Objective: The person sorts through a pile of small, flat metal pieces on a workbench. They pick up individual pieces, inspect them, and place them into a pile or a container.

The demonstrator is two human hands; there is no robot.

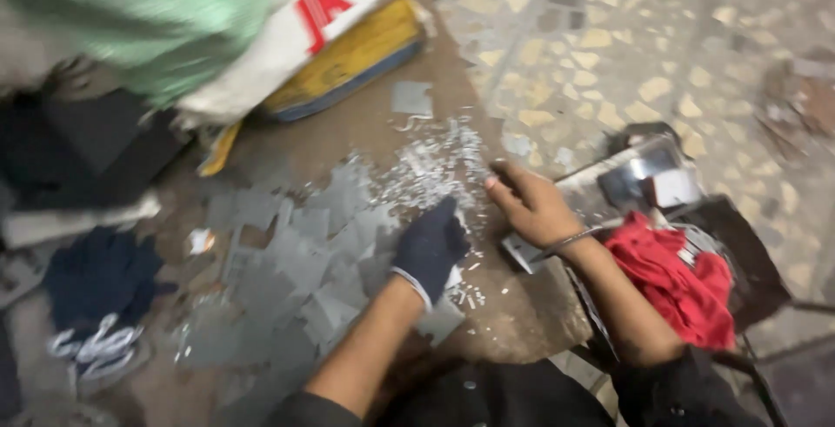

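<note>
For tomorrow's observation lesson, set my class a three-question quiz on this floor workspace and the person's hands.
1. True or false: both hands wear gloves.
2. What lies heaped beside the right forearm? A) red cloth B) blue bucket C) green bottle
3. What does the left hand rest on?

Key:
1. False: only the left hand wears a dark glove; the right hand is bare.
2. A, the red cloth.
3. Grey metal sheet pieces on the floor.

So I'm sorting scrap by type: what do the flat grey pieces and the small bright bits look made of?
The flat grey pieces look like thin sheet metal, dull with straight-cut edges. The small bright bits look like shiny metal trimmings, though blur leaves it uncertain. The gloved left hand rests on them.
</note>
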